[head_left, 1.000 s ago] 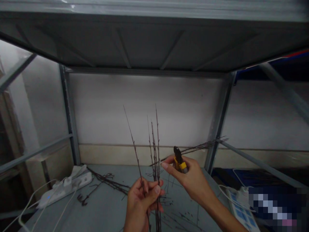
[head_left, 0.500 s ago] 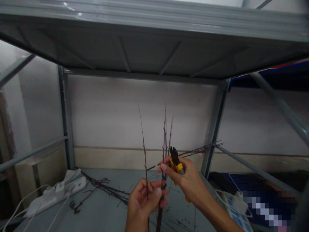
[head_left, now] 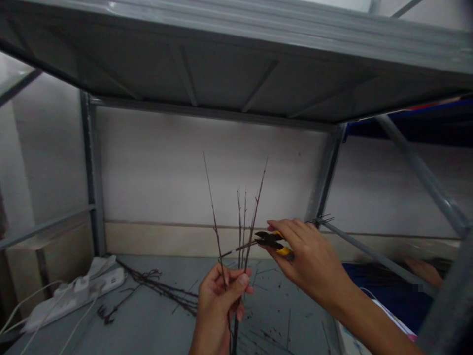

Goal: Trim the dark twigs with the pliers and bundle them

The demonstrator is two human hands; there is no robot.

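Note:
Several thin, dark, budded twigs (head_left: 252,228) stand upright in my left hand (head_left: 223,301), whose thumb and fingers pinch them low down. One twig leans apart to the left, the others fan out to the right. My right hand (head_left: 308,254) is wrapped round yellow-handled cutting pliers (head_left: 271,239). Their black jaws point left and stand apart, close beside the right-leaning twig; whether they touch it I cannot tell. A thin stick slants from the left twig toward the jaws. My wrist and fingers partly hide the handles.
Behind my left hand, more dark branches (head_left: 158,286) lie on the grey shelf (head_left: 148,330). A white power strip (head_left: 74,301) with cables is at the left. Twig scraps are scattered at the right. A metal shelf (head_left: 221,74) hangs overhead; part of another person's hand (head_left: 424,271) shows at far right.
My right hand has moved right, away from the twigs, and the pliers have swung from pointing up to pointing left, jaws at the twigs. The twigs have spread and shifted in my left hand.

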